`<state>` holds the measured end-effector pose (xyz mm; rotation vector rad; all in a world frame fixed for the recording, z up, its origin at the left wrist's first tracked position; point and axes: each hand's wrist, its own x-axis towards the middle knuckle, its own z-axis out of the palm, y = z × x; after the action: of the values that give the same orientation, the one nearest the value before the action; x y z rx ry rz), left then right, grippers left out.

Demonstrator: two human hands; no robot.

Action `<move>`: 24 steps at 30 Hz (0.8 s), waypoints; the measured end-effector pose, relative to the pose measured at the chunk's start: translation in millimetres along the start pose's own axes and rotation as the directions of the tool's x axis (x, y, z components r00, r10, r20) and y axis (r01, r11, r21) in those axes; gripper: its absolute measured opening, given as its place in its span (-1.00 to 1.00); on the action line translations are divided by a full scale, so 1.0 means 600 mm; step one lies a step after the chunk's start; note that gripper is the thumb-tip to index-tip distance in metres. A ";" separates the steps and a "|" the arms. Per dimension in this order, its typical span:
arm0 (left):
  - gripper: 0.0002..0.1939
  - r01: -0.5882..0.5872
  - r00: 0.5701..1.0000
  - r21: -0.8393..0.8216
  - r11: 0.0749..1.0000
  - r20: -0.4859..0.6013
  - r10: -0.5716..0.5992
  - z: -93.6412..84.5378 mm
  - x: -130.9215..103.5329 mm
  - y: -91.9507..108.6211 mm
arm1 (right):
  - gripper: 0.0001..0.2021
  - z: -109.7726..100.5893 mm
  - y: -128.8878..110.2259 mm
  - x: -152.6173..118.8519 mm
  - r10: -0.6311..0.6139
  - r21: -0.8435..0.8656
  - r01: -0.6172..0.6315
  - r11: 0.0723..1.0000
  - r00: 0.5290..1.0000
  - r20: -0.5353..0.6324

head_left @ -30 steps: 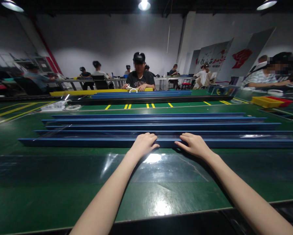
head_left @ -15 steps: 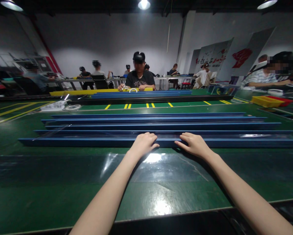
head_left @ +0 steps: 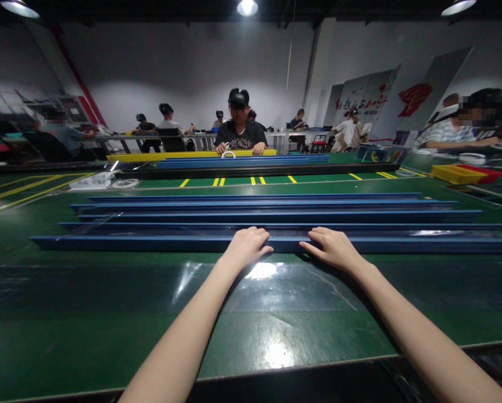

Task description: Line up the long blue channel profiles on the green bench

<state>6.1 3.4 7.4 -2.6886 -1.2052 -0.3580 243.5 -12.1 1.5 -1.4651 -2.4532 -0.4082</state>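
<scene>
Workshop, green worktable (head_left: 87,347), blue channels (head_left: 128,243), coworkers (head_left: 241,136)

Yel. bin (head_left: 453,174) beside red bin (head_left: 489,174) on R, ceiling lamp (head_left: 247,8) top ctr.

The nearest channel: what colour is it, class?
Blue; the channel shows best in the head view.

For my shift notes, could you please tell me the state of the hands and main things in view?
Nearest blue channel: lying open side up
Left hand: laid over the channel's near edge, grip unclear
Right hand: over the same edge, grip unclear
Clear sheet: spread flat, shiny in places
Middle ceiling lamp: lit
</scene>
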 end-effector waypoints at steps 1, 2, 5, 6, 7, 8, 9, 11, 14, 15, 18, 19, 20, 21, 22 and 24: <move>-0.77 0.002 1.000 -0.003 1.000 0.001 -0.002 0.000 0.000 0.000 | -0.60 0.000 0.000 0.000 0.000 0.000 0.000 1.000 1.000 -0.001; -0.77 0.004 1.000 -0.007 1.000 0.004 -0.004 -0.001 0.000 0.001 | -0.60 0.000 0.000 0.000 0.000 0.001 0.000 1.000 1.000 -0.002; -0.77 0.011 1.000 -0.018 1.000 0.012 -0.011 -0.001 0.001 0.001 | -0.60 0.001 0.000 0.000 0.001 0.005 -0.001 1.000 1.000 0.000; -0.77 0.012 1.000 -0.020 1.000 0.013 -0.012 -0.001 0.001 0.001 | -0.60 0.001 0.001 0.000 0.002 0.006 -0.002 1.000 1.000 0.001; -0.77 0.011 1.000 -0.020 1.000 0.012 -0.011 -0.001 0.001 0.001 | -0.60 0.001 0.001 0.000 0.003 0.007 -0.003 1.000 1.000 0.004; -0.78 0.010 1.000 -0.019 1.000 0.011 -0.010 -0.001 0.001 0.001 | -0.60 0.001 0.001 0.000 0.004 0.007 -0.004 1.000 1.000 0.005; -0.78 0.009 1.000 -0.017 1.000 0.010 -0.009 -0.001 0.001 0.000 | -0.60 0.001 0.001 0.000 0.004 0.007 -0.005 1.000 1.000 0.007; -0.78 0.007 1.000 -0.010 1.000 0.005 -0.007 0.000 0.000 0.000 | -0.59 0.001 0.001 0.000 0.006 0.006 -0.006 1.000 1.000 0.007; -0.78 0.005 1.000 -0.005 1.000 0.001 -0.005 0.001 0.000 -0.001 | -0.60 0.001 0.001 0.000 0.002 0.003 -0.002 1.000 1.000 0.004; -0.78 0.004 1.000 -0.005 1.000 0.002 -0.004 0.002 0.000 -0.001 | -0.60 0.000 0.001 0.000 -0.001 0.000 0.001 1.000 1.000 0.002; -0.77 0.005 1.000 -0.008 1.000 0.009 -0.005 0.003 0.001 -0.001 | -0.59 0.000 0.000 0.000 -0.007 -0.005 0.007 1.000 1.000 -0.005; -0.77 0.005 1.000 -0.009 1.000 0.010 -0.005 0.003 0.001 -0.001 | -0.59 0.001 0.000 0.000 -0.007 -0.004 0.007 1.000 1.000 -0.006; -0.78 0.006 1.000 -0.010 1.000 0.011 -0.006 0.003 0.001 -0.001 | -0.60 0.001 0.001 0.000 -0.006 -0.003 0.006 1.000 1.000 -0.007; -0.78 0.006 1.000 -0.010 1.000 0.011 -0.006 0.003 0.001 -0.001 | -0.60 0.001 0.001 0.000 -0.005 -0.001 0.005 1.000 1.000 -0.008; -0.78 0.006 1.000 -0.010 1.000 0.010 -0.006 0.002 0.001 -0.001 | -0.60 0.001 0.001 0.000 -0.004 0.000 0.004 1.000 1.000 -0.008; -0.78 0.005 1.000 -0.008 1.000 0.007 -0.005 0.002 0.000 -0.001 | -0.60 0.002 0.001 0.000 -0.002 0.001 0.002 1.000 1.000 -0.008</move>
<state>6.1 4.1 6.5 -2.6965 -1.2154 -0.3556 244.0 -11.5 0.7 -1.4572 -2.4486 -0.4129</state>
